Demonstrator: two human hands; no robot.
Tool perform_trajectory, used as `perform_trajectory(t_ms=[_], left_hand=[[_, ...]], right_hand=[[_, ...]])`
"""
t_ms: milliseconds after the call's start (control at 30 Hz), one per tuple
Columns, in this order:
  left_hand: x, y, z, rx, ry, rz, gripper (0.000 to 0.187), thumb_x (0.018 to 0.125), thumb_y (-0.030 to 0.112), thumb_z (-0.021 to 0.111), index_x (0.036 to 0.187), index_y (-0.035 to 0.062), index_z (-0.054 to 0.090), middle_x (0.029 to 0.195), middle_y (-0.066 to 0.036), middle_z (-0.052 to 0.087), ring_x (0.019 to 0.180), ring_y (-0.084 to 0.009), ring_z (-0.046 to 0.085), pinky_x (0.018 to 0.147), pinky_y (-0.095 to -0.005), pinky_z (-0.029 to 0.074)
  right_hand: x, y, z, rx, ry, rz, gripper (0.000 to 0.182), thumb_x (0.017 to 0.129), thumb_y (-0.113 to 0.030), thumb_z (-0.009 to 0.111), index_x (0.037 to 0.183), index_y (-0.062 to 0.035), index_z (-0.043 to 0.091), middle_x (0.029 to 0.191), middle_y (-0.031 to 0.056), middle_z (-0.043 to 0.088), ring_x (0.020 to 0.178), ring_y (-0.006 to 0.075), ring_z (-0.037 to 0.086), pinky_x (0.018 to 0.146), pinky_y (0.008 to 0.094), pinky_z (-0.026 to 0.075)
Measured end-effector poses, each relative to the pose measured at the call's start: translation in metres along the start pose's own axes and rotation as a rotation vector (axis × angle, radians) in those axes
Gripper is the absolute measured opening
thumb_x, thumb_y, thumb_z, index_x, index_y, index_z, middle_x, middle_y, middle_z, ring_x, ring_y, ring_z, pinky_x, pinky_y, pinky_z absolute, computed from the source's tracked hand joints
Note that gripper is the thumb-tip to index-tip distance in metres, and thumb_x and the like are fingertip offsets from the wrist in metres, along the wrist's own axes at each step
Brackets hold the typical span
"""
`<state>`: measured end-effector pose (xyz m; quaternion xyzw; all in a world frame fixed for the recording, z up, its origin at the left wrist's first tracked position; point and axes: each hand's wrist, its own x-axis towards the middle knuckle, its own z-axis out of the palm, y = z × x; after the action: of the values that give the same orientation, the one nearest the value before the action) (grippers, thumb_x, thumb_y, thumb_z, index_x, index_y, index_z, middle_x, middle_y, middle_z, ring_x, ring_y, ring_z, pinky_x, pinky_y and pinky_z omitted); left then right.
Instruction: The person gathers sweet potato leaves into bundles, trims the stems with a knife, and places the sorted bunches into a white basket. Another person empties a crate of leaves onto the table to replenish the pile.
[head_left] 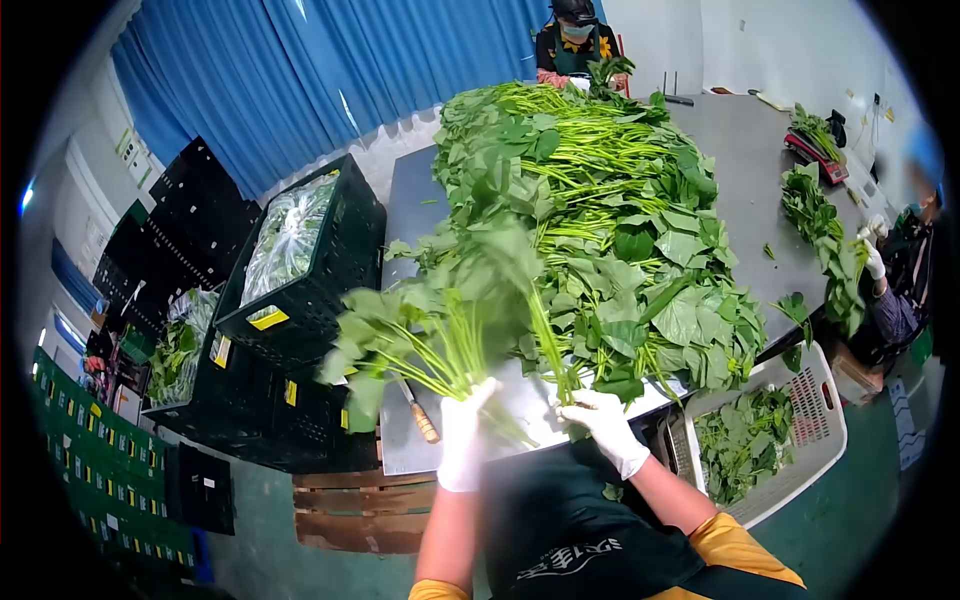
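Observation:
My left hand (466, 435), in a white glove, is closed round a bunch of leafy green stems (425, 345) whose leaves fan out up and to the left. Some of that bunch is smeared by motion. In its white glove, my right hand (602, 425) grips a smaller group of green stems (543, 340), held upright with blurred leaves at the top. Just beyond both hands lies a large heap of leafy greens (620, 220) on the metal table (408, 205). A knife with a wooden handle (425, 424) rests on the table, left of my left hand.
Dark green crates (330, 255) with bagged greens (290, 235) stand at the left. A white basket (825, 420) of loose leaves is at the lower right. One person (577, 50) works at the far end; another person (905, 270) handles greens at the right, near a red scale (832, 168).

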<state>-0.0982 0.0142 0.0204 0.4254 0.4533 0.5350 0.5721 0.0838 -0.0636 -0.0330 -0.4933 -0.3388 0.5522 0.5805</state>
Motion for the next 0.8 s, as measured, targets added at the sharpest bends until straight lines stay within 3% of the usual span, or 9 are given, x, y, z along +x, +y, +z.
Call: perform_trajectory(t_ms=[67,333,400,500,533,600,633,700,800], left_hand=[[-0.007,-0.006,0.009,-0.072,-0.114,-0.170,0.015,0.082,0.011,0.067,0.093,0.0006,0.064,0.076,-0.002,0.060,0.063,-0.0093,0.054,0.056,-0.0220,0.041],[-0.027,-0.023,0.026,-0.127,-0.252,-0.224,0.022,0.082,0.000,0.063,0.103,-0.0061,0.059,0.092,-0.013,0.065,0.078,-0.0202,0.064,0.071,-0.0312,0.053],[-0.032,-0.017,0.031,-0.154,-0.268,-0.247,0.019,0.083,-0.001,0.062,0.101,-0.0075,0.060,0.091,-0.014,0.065,0.080,-0.0203,0.064,0.071,-0.0320,0.053],[-0.027,-0.045,0.027,-0.111,-0.222,-0.213,0.017,0.084,0.000,0.060,0.099,-0.0093,0.060,0.092,-0.017,0.064,0.079,-0.0236,0.065,0.068,-0.0347,0.055],[-0.023,-0.056,0.023,-0.024,-0.209,-0.083,0.019,0.084,0.002,0.060,0.099,-0.0095,0.059,0.091,-0.017,0.064,0.079,-0.0244,0.065,0.067,-0.0351,0.055],[-0.013,-0.047,0.005,-0.231,-0.175,-0.185,0.026,0.083,0.010,0.063,0.100,-0.0089,0.059,0.092,-0.017,0.063,0.082,-0.0241,0.063,0.071,-0.0348,0.054],[-0.010,-0.044,-0.006,-0.260,-0.204,-0.147,0.027,0.083,0.009,0.062,0.103,-0.0085,0.057,0.094,-0.018,0.063,0.083,-0.0252,0.063,0.071,-0.0362,0.054],[-0.012,-0.041,-0.019,-0.285,-0.214,-0.110,0.029,0.083,0.009,0.061,0.106,-0.0081,0.055,0.096,-0.019,0.062,0.084,-0.0263,0.063,0.072,-0.0376,0.055],[-0.012,-0.040,-0.019,-0.343,-0.173,-0.108,0.034,0.084,0.008,0.061,0.113,-0.0058,0.049,0.101,-0.020,0.060,0.087,-0.0279,0.062,0.076,-0.0402,0.054]], right_hand=[[0.003,0.023,-0.001,-0.150,-0.061,-0.157,0.023,0.083,-0.004,0.061,0.104,0.0038,0.065,0.083,0.0043,0.065,0.070,0.0095,0.058,0.065,0.0228,0.047],[-0.017,0.018,0.001,-0.339,0.009,-0.205,0.019,0.081,-0.007,0.063,0.095,0.0054,0.068,0.082,0.0071,0.067,0.072,0.0111,0.060,0.066,0.0235,0.047],[-0.029,-0.003,0.004,0.072,0.105,-0.058,0.018,0.083,-0.005,0.059,0.094,0.0064,0.066,0.084,0.0077,0.068,0.079,0.0135,0.062,0.076,0.0253,0.046],[-0.036,0.004,-0.022,0.112,0.113,-0.219,0.016,0.084,-0.006,0.058,0.096,0.0036,0.064,0.092,0.0087,0.065,0.088,0.0141,0.059,0.082,0.0256,0.044],[-0.039,0.009,-0.035,0.471,0.184,-0.260,0.012,0.084,-0.007,0.061,0.094,-0.0001,0.062,0.089,0.0087,0.064,0.088,0.0152,0.060,0.080,0.0278,0.045],[-0.049,0.010,-0.088,0.794,0.187,-0.422,0.012,0.084,-0.017,0.066,0.093,-0.0097,0.063,0.092,0.0043,0.066,0.091,0.0158,0.060,0.078,0.0330,0.049],[-0.054,0.013,-0.119,1.050,0.084,-0.452,0.023,0.082,-0.021,0.067,0.103,-0.0120,0.063,0.098,0.0016,0.066,0.092,0.0160,0.060,0.079,0.0338,0.049],[-0.066,-0.023,-0.126,0.993,-0.050,-0.598,0.067,0.080,-0.023,0.070,0.138,-0.0166,0.038,0.114,0.0054,0.060,0.092,0.0172,0.061,0.077,0.0317,0.050],[-0.055,-0.012,-0.119,0.830,-0.097,-0.308,0.074,0.080,-0.019,0.072,0.139,-0.0050,0.030,0.108,0.0084,0.061,0.091,0.0159,0.062,0.074,0.0288,0.051]])
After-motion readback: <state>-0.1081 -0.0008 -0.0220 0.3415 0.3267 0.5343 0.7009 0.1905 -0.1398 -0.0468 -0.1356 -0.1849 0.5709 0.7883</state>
